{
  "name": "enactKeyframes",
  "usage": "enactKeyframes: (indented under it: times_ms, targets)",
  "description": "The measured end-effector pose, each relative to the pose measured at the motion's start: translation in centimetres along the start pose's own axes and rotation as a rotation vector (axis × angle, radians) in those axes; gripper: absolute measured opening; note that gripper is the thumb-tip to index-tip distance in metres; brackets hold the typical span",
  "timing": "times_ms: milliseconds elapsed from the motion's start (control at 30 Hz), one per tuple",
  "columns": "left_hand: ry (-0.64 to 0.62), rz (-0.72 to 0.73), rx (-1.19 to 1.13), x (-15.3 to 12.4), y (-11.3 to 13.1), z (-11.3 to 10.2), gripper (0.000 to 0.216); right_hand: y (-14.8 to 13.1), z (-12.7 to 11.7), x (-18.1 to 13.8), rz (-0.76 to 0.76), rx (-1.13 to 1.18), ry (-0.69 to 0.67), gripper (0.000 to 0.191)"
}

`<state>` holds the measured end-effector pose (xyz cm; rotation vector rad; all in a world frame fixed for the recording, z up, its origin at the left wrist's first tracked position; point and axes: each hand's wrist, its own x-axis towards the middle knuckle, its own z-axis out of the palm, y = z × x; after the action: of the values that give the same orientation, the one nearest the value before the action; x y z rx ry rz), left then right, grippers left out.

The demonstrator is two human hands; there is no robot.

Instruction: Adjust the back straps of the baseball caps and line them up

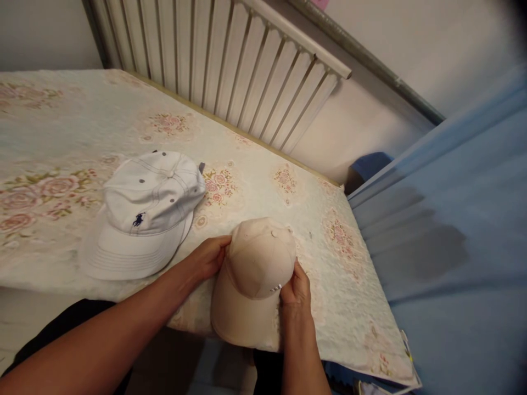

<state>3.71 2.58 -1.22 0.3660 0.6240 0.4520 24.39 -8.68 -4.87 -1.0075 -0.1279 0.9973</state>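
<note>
A beige baseball cap [257, 269] sits near the front edge of a bed with a pale floral cover [255, 181], its brim pointing toward me. My left hand [209, 255] grips the cap's left side, fingers curled under its edge. My right hand [295, 288] holds the cap's right side, thumb and fingers pressed on the fabric near a small metal trim. A white cap [144, 214] with a dark embroidered logo lies to the left, untouched.
A white slatted headboard [230, 60] leans against the wall behind the bed. A blue fabric surface [453, 247] fills the right side. The bed's front edge runs just under my forearms, with dark clothing below.
</note>
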Motion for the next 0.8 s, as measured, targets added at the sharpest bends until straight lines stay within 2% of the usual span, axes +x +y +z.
enactKeyframes:
  times_ms: [467, 800]
  targets:
    - [-0.024, -0.014, 0.002, 0.2, -0.1, -0.3, 0.028, 0.5, -0.3, 0.5, -0.033, -0.056, -0.035, 0.03]
    - [-0.138, 0.109, 0.031, -0.4, -0.9, -1.8, 0.031, 1.6, -0.3, -0.6, -0.223, -0.135, -0.011, 0.032]
